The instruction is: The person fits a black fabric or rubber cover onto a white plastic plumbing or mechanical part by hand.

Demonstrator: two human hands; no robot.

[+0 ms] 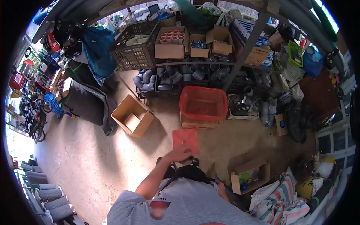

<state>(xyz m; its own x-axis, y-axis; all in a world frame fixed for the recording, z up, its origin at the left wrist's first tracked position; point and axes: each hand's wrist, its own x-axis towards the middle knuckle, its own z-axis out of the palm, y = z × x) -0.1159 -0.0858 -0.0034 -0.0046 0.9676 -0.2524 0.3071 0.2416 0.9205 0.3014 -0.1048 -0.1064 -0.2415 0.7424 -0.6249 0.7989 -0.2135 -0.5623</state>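
A red plastic stool point(184, 137) with a square top and a round hole stands in front of my legs. My left hand point(182, 153) is at its near edge, with fingers closed around that edge; they are slightly blurred. Low at my right side, my right arm hangs beside the body, and only a small part of my right hand point(220, 184) shows. Its fingers are hidden, so what it touches cannot be made out. Just beyond the stool, a red plastic basket point(203, 116) sits on a cardboard box point(195, 123).
Left of the stool is an open cardboard box point(140, 125). Another open box point(264, 170) with green and blue items lies at right, near striped sacks point(279, 202). Shelving ahead holds grey pipe fittings point(174, 77) and a black crate point(133, 56). Dark rolls point(82, 103) stand left.
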